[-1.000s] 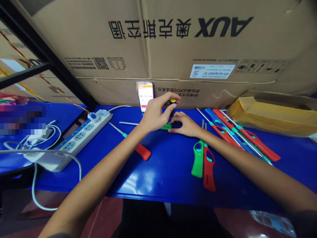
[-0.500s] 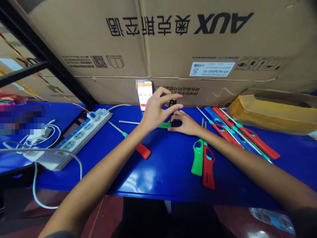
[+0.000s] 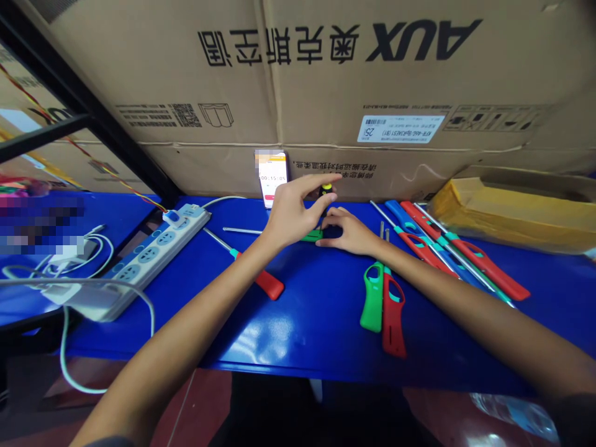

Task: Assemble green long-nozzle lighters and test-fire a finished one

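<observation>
A small screwdriver [image 3: 326,188] with a black and yellow handle stands nearly upright over a green long-nosed lighter [image 3: 313,236]. My left hand [image 3: 294,211] is at its handle, the thumb against it and the index finger stretched past the top. The lighter lies flat with its metal tube pointing left, partly hidden behind my left hand. Thumb and fingers of my right hand [image 3: 351,232] curl round the lighter's right end, close to the screwdriver's tip. Below my left wrist lies a red lighter [image 3: 270,284].
Green [image 3: 372,304] and red [image 3: 393,323] lighters lie side by side near my right forearm. Several more lighters [image 3: 493,270] are piled at right, before a taped cardboard box [image 3: 516,214]. A phone [image 3: 274,183] leans on the large carton [image 3: 307,124]. A power strip [image 3: 158,251] with cables sits left.
My left thumb has drawn back slightly to the left and the index finger has straightened, so more of the handle's yellow top shows. My right hand and the green lighter stay almost still.
</observation>
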A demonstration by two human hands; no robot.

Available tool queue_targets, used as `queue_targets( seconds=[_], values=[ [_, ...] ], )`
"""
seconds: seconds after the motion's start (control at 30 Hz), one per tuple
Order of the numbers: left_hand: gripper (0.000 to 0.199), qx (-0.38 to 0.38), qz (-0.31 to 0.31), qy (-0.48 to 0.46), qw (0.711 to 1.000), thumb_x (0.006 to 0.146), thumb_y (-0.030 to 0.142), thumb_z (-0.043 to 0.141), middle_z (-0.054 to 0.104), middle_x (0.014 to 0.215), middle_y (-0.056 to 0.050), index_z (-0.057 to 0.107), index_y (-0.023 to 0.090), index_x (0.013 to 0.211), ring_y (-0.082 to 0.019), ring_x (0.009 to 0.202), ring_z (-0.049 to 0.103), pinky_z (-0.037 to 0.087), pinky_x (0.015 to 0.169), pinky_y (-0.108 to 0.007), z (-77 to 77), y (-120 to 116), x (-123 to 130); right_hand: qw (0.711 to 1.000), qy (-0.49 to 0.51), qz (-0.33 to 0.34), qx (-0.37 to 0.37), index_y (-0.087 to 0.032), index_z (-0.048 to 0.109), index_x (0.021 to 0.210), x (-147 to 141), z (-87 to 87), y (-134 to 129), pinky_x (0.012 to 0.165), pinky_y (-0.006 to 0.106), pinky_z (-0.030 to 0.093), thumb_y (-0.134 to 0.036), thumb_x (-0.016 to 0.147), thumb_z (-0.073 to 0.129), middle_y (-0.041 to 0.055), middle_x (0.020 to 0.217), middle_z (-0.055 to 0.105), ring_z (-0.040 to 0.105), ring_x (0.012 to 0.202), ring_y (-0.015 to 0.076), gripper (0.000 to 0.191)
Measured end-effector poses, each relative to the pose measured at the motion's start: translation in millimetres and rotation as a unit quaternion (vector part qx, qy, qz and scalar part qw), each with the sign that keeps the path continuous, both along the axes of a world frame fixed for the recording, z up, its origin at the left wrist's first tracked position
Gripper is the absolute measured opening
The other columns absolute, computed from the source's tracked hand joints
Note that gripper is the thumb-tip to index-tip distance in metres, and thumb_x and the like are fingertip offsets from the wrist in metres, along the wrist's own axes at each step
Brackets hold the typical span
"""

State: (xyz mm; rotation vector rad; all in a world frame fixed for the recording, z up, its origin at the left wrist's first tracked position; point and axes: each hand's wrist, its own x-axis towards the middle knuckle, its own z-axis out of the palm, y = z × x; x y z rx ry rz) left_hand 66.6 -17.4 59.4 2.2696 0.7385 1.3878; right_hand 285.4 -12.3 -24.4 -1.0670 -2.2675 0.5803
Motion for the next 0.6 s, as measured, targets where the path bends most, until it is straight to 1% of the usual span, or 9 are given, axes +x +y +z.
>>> queue_targets(
  seconds=[0.07,0.1,0.17,0.23,0.3,0.37,0.47,0.53,0.6],
  values=[
    [0.030,-0.017,-0.021,0.006,1.000,0.112,0.037,0.064,0.084,0.123,-0.008,0.077,0.021,0.134,-0.021,0.108,0.080,0.064,0.097,-0.036,-0.7,0.0,-0.6,1.000,-0.002,0.003,0.003,-0.026,0.078,0.099,0.1,-0.2,0.5,0.100,0.049,0.051,-0.044,0.091,0.095,0.0059,0.108,0.070,0.064,0.109,0.0326,0.025],
    [0.030,-0.014,-0.020,0.013,1.000,0.113,0.038,0.062,0.083,0.125,-0.009,0.077,0.021,0.133,-0.022,0.111,0.079,0.064,0.098,-0.036,-0.9,0.1,-1.0,1.000,0.001,0.004,0.005,-0.026,0.078,0.100,0.1,-0.4,0.7,0.101,0.049,0.051,-0.043,0.091,0.095,0.0059,0.109,0.071,0.064,0.110,0.0326,0.025],
    [0.032,0.006,0.000,0.026,1.000,0.113,0.045,0.064,0.081,0.128,-0.010,0.079,0.022,0.129,-0.023,0.115,0.077,0.064,0.094,-0.035,-0.8,0.9,-1.4,1.000,0.009,0.004,0.005,-0.026,0.078,0.100,0.0,-0.9,0.7,0.104,0.051,0.051,-0.042,0.090,0.096,0.0060,0.111,0.072,0.065,0.111,0.0329,0.026],
    [0.034,0.024,0.027,0.020,0.999,0.109,0.051,0.072,0.080,0.127,-0.010,0.083,0.023,0.125,-0.023,0.111,0.076,0.064,0.087,-0.033,-0.3,1.8,-1.4,1.000,0.009,0.000,0.003,-0.027,0.078,0.099,0.0,-1.1,0.3,0.105,0.051,0.051,-0.043,0.089,0.096,0.0059,0.112,0.072,0.066,0.112,0.0332,0.026],
    [0.033,0.030,0.035,0.011,0.999,0.107,0.051,0.074,0.081,0.123,-0.010,0.085,0.024,0.123,-0.021,0.104,0.076,0.064,0.083,-0.032,0.3,2.3,-1.4,1.000,0.002,-0.004,0.003,-0.027,0.078,0.099,0.0,-0.9,0.0,0.103,0.051,0.051,-0.045,0.090,0.095,0.0056,0.109,0.071,0.065,0.110,0.0330,0.026],
    [0.032,0.019,0.022,0.012,1.000,0.110,0.046,0.069,0.084,0.122,-0.009,0.084,0.023,0.128,-0.021,0.105,0.078,0.065,0.088,-0.033,1.1,2.2,-2.0,1.000,-0.006,-0.004,0.005,-0.027,0.078,0.100,0.2,-0.6,0.1,0.101,0.050,0.051,-0.045,0.091,0.094,0.0055,0.107,0.070,0.064,0.108,0.0326,0.026],
    [0.036,0.001,-0.003,0.026,1.000,0.114,0.042,0.059,0.084,0.127,-0.010,0.080,0.021,0.135,-0.023,0.114,0.079,0.065,0.098,-0.036,2.3,1.2,-3.0,1.000,-0.006,0.004,0.011,-0.026,0.079,0.101,0.1,-0.7,0.5,0.100,0.049,0.051,-0.045,0.092,0.094,0.0064,0.109,0.070,0.064,0.109,0.0326,0.026],
    [0.036,0.010,-0.002,0.035,0.999,0.114,0.044,0.059,0.083,0.129,-0.011,0.082,0.021,0.130,-0.023,0.116,0.078,0.065,0.096,-0.035,3.1,0.6,-2.5,1.000,-0.002,0.004,0.012,-0.026,0.078,0.100,-0.2,-1.1,0.6,0.101,0.049,0.050,-0.043,0.091,0.095,0.0064,0.109,0.071,0.064,0.109,0.0324,0.026],
    [0.035,0.025,0.010,0.030,0.999,0.112,0.049,0.066,0.082,0.127,-0.011,0.084,0.021,0.123,-0.023,0.114,0.077,0.064,0.090,-0.033,3.3,-0.1,-0.8,1.000,0.002,-0.001,0.011,-0.026,0.077,0.098,-0.7,-1.3,0.5,0.101,0.049,0.050,-0.042,0.090,0.096,0.0058,0.109,0.071,0.065,0.108,0.0319,0.026]
  ],
)
